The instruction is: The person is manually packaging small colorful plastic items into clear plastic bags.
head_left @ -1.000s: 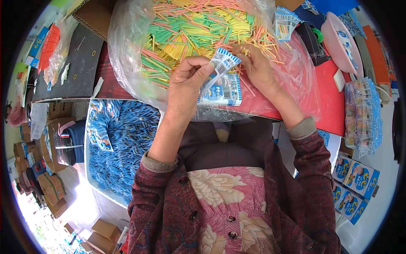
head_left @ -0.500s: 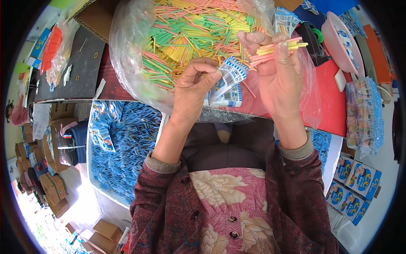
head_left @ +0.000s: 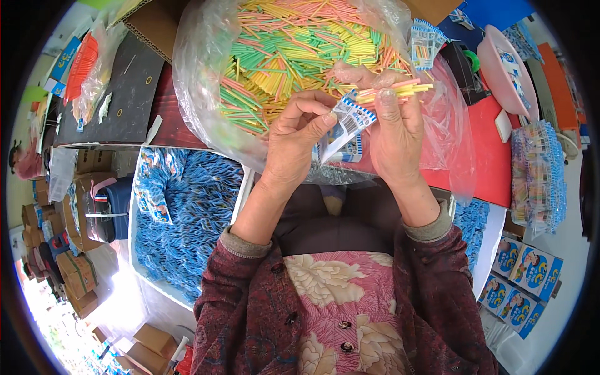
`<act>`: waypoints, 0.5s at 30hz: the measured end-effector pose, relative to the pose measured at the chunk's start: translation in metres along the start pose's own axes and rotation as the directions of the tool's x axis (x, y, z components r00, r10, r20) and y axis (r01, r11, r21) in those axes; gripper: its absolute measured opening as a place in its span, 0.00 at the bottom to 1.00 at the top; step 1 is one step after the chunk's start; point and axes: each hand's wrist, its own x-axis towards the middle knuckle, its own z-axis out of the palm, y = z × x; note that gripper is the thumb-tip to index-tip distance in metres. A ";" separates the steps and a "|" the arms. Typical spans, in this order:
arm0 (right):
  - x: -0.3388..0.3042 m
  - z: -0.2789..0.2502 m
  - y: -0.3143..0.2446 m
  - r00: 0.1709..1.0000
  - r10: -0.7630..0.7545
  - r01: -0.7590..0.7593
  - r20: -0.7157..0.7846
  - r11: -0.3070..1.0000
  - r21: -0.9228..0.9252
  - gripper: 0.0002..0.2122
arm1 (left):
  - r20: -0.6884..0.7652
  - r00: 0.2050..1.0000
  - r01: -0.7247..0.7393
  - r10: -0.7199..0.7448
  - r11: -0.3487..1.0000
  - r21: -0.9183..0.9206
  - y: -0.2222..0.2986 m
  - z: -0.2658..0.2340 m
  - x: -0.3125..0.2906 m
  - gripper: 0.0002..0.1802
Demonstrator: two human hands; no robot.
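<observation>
My left hand [head_left: 294, 140] pinches a small blue-and-white printed plastic packet [head_left: 351, 120] between thumb and fingertips. Close beside the packet, my right hand [head_left: 399, 134] grips a small bundle of thin pink and yellow sticks [head_left: 406, 91], which lies across its fingers under the thumb. The bundle's left end is near the packet's striped upper edge; whether they touch I cannot tell. More such packets [head_left: 351, 152] lie under and between my hands, partly hidden. Beyond my hands, a large clear plastic bag [head_left: 199, 75] holds a heap of pink, yellow and green sticks [head_left: 294, 47].
A pink basin [head_left: 514, 75] with packets stands at the far right, near a black tape dispenser [head_left: 465, 72]. Filled packets [head_left: 428, 45] lie behind the bag. Below the table at left, a white-edged box [head_left: 187, 231] holds many blue packets. A cardboard box [head_left: 153, 25] stands far left.
My right hand has come left and slightly nearer me with its sticks, closing on the packet. My left hand has shifted slightly right, still pinching the packet.
</observation>
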 end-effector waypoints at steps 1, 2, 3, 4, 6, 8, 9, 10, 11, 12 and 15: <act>-0.001 0.000 0.000 1.000 0.029 -0.029 -0.013 1.000 0.010 0.09 | 0.001 1.000 0.014 -0.014 1.000 -0.009 0.000 0.000 0.000 0.06; -0.001 0.000 0.001 1.000 0.029 -0.029 -0.012 1.000 0.010 0.09 | 0.000 1.000 0.013 -0.013 1.000 -0.009 -0.001 -0.001 0.000 0.06; -0.001 -0.001 0.001 1.000 0.018 -0.018 0.001 1.000 -0.001 0.08 | -0.012 1.000 0.013 -0.013 1.000 -0.016 -0.002 -0.001 0.000 0.06; -0.001 -0.003 0.002 1.000 0.006 -0.006 0.014 1.000 -0.013 0.08 | -0.025 1.000 0.013 -0.013 1.000 -0.023 -0.003 -0.001 0.000 0.06; -0.002 -0.006 0.004 0.999 0.030 -0.029 0.036 0.999 -0.026 0.08 | -0.029 0.999 0.012 -0.013 1.000 -0.027 -0.004 0.001 0.001 0.06; -0.003 -0.008 0.003 0.997 0.055 -0.053 0.057 0.998 -0.039 0.08 | -0.034 0.999 0.012 -0.013 0.999 -0.031 -0.006 0.000 0.001 0.06; -0.003 -0.008 0.001 0.989 0.134 -0.130 0.060 0.989 -0.065 0.09 | -0.029 1.000 0.004 -0.004 1.000 -0.007 -0.007 -0.001 0.001 0.06; -0.002 -0.007 -0.002 0.975 0.211 -0.205 0.062 0.974 -0.091 0.11 | -0.025 1.000 -0.004 0.005 1.000 0.018 -0.008 -0.002 0.000 0.06; 0.000 -0.005 -0.004 0.975 0.212 -0.206 0.061 0.974 -0.092 0.11 | -0.025 1.000 -0.003 0.003 1.000 0.018 -0.008 -0.001 0.001 0.06; 0.004 0.000 -0.006 0.982 0.189 -0.188 0.001 0.981 -0.040 0.15 | -0.027 0.999 0.016 -0.017 0.999 -0.034 -0.007 0.000 0.001 0.05; 0.006 -0.004 -0.003 0.992 0.129 -0.130 -0.017 0.987 -0.091 0.18 | -0.027 1.000 0.014 -0.015 0.998 -0.065 -0.007 0.003 0.003 0.05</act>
